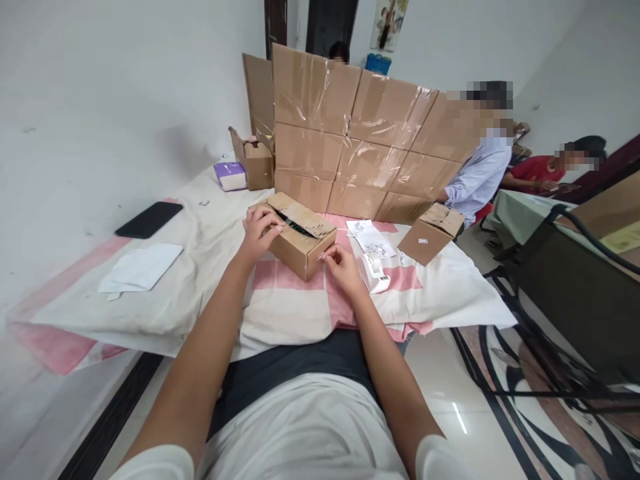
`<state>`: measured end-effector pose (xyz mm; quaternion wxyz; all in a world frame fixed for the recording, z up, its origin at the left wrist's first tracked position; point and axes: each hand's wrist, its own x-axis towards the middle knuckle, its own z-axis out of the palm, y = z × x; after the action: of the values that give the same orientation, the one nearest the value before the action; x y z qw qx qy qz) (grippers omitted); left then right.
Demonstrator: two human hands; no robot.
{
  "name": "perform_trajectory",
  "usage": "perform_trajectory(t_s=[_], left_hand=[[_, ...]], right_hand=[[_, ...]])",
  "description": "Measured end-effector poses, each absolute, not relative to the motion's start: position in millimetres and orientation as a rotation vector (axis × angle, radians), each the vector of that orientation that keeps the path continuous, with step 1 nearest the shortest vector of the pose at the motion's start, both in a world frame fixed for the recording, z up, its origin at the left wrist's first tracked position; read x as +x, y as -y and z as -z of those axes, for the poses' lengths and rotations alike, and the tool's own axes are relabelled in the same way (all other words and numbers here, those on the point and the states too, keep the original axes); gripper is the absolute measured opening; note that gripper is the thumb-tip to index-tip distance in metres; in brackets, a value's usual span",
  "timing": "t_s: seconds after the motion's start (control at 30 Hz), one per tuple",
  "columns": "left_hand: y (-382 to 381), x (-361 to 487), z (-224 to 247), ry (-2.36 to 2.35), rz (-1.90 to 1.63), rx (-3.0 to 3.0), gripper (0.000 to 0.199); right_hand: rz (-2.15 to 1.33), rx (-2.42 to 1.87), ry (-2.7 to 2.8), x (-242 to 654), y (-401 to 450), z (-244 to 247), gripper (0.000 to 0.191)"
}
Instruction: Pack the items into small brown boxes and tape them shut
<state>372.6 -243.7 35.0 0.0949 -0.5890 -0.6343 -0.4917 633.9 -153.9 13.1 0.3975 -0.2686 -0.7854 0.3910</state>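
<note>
A small brown cardboard box (295, 250) lies in front of me on the cloth-covered table. Between its top flaps runs a gap with something dark and greenish inside. My left hand (263, 230) grips the box's left end, fingers bent over the top flap edge. At the right front corner my right hand (343, 263) is closed in a pinch against the box; a tiny pale bit shows at its fingertips, too small to name. Just right of that hand stands a white tape dispenser (375, 273), beside a white paper (370, 237) with crumpled clear scraps on it.
A tall screen of taped cardboard (345, 133) stands behind the box. Another carton (431, 233) sits at the right. Leftward lie a black phone-like slab (150, 220), a white packet (143, 267) and a purple-and-white pack (230, 177). Two people sit at the right.
</note>
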Motion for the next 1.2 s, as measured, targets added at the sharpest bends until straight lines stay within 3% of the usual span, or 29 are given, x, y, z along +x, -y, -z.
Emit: perform_trajectory(t_s=[0.13,0.3,0.6,0.77,0.9,1.07,1.2], left_hand=[[244.2,373.8,-36.4,1.922,1.438,-1.747,0.023],[247.0,381.5,-32.3,1.939,1.474,-1.652,0.023],[240.7,381.2,-32.3,1.858,1.543,-1.684,0.024],[242.3,379.3,-31.7,1.815,1.552,-1.716,0.023],[241.5,378.5,-30.7,1.808,1.540,-1.727,0.026],[242.1,378.5,-30.2,1.781,1.541,-1.733,0.030],[243.5,379.1,-30.5,1.770,1.548,-1.732,0.033]], right_hand=[[-0.831,-0.885,1.895,634.5,140.1,-8.0,0.045],[-0.835,-0.848,1.839,638.3,139.0,-5.7,0.033],[-1.038,-0.614,2.015,631.4,153.4,-6.3,0.072],[-1.050,-0.619,2.029,635.2,158.8,-6.0,0.046],[-0.974,-0.639,2.071,635.7,161.9,-2.6,0.062],[-0.994,-0.603,2.071,635.5,162.1,0.6,0.048],[-0.943,-0.561,2.137,637.3,161.7,2.0,0.069]])
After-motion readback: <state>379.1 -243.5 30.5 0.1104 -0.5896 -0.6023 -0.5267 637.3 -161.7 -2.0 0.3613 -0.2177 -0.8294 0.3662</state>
